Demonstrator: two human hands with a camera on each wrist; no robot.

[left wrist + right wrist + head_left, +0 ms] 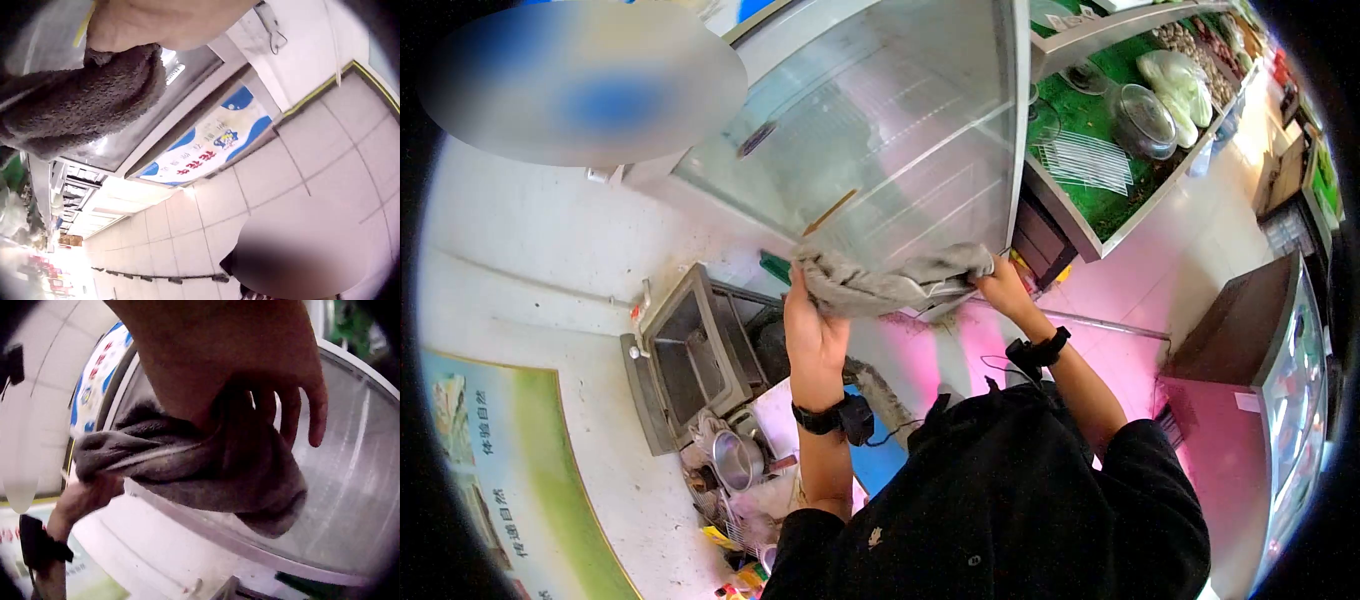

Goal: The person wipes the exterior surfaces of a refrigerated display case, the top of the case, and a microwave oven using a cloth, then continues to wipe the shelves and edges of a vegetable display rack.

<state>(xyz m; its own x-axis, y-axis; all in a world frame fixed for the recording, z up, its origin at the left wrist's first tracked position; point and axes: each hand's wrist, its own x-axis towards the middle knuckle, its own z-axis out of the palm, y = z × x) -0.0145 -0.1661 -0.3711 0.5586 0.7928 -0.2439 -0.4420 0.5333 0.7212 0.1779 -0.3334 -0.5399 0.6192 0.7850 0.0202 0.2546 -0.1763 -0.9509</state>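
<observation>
A grey towel (890, 285), bunched and folded, stretches between both hands in front of a glass door (900, 140). My left hand (812, 335) grips its left end, thumb up. At the other end my right hand (1006, 290) holds the cloth between thumb and fingers. In the right wrist view the towel (200, 465) hangs in twisted folds below the right hand (231, 356), whose outer fingers spread beside the glass. The left wrist view shows the fuzzy dark side of the towel (94, 103) under the left hand (169, 22).
A metal sink (690, 350) stands against the white wall at left, with a pot (737, 460) nearer me. Right of the glass door, a green-lined display case (1090, 190) holds covered dishes and a wire rack. A dark-sided cabinet (1230, 320) stands farther right.
</observation>
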